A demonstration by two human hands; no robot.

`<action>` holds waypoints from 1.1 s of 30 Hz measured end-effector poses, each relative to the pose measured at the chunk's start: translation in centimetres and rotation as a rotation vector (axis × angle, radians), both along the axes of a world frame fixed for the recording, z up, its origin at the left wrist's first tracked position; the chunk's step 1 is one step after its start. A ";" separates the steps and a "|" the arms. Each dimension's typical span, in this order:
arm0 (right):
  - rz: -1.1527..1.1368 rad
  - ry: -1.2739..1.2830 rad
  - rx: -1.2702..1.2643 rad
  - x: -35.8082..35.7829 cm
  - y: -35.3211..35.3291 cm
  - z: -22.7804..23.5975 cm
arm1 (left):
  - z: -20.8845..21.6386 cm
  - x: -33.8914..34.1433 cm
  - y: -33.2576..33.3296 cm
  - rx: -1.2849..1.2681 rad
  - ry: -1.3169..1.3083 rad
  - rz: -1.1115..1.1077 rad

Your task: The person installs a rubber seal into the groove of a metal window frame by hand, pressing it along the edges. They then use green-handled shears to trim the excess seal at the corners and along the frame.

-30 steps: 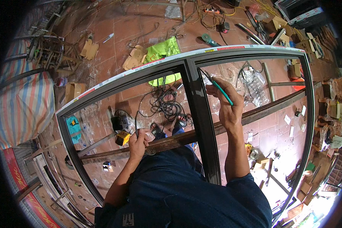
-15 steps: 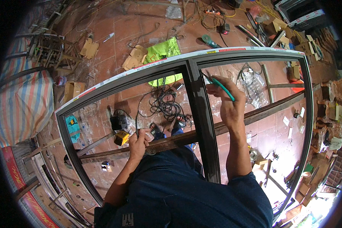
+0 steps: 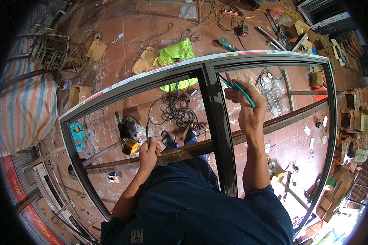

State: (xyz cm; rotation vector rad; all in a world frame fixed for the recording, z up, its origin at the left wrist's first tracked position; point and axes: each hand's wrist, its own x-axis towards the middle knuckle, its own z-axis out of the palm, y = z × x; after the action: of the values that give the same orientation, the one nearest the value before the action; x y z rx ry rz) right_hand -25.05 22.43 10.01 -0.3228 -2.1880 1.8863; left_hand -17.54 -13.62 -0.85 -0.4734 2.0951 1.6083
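Observation:
A large dark grey window frame [image 3: 222,134] with a central bar lies in front of me, white printed film along its far edge. My right hand [image 3: 252,110] is closed around teal-handled pliers [image 3: 245,94], just right of that bar near its far end. Their jaws point toward the bar and are partly hidden by my fingers. Inside the left opening, my left hand [image 3: 150,152] pinches a thin black strip [image 3: 148,130]. The strip rises from my fingers toward a tangle of black strip or cable [image 3: 178,108] on the floor.
A brown beam [image 3: 184,153] crosses under the frame. On the tiled floor are a yellow-and-black tool [image 3: 130,146], a green bag [image 3: 180,53], a teal grinder-like tool [image 3: 226,43] and cardboard boxes [image 3: 79,96]. A striped tarp [image 3: 26,110] covers something at left.
My right hand and the pliers have shifted slightly right, and the pliers' handles have turned a little. My left hand stays nearly in place with the black strip.

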 end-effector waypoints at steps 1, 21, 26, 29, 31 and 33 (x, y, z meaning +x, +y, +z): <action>-0.005 0.000 0.009 0.0 -0.1 0.0 | 0.0 0.0 0.0 0.001 0.004 0.001; -0.083 -0.081 0.075 0.5 -1.1 0.0 | 1.7 -1.4 1.2 0.332 -0.250 0.179; 0.048 0.079 0.452 1.0 -1.5 -1.0 | 7.1 -5.1 8.4 0.556 -0.259 -0.065; 0.136 0.059 0.559 1.5 -2.8 -0.8 | 9.4 -7.1 12.9 0.583 -0.185 -0.144; 0.129 0.113 0.644 1.9 -3.3 -1.7 | 11.2 -8.5 15.0 0.609 -0.184 -0.235; 0.156 0.128 0.665 2.0 -2.9 -1.4 | 12.9 -9.2 17.6 0.606 -0.109 -0.238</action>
State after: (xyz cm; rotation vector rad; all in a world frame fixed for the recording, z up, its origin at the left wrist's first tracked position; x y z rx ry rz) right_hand -23.03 19.57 8.57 0.0928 -2.6348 1.0910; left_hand -26.76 3.98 12.08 -0.0959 1.4166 1.9016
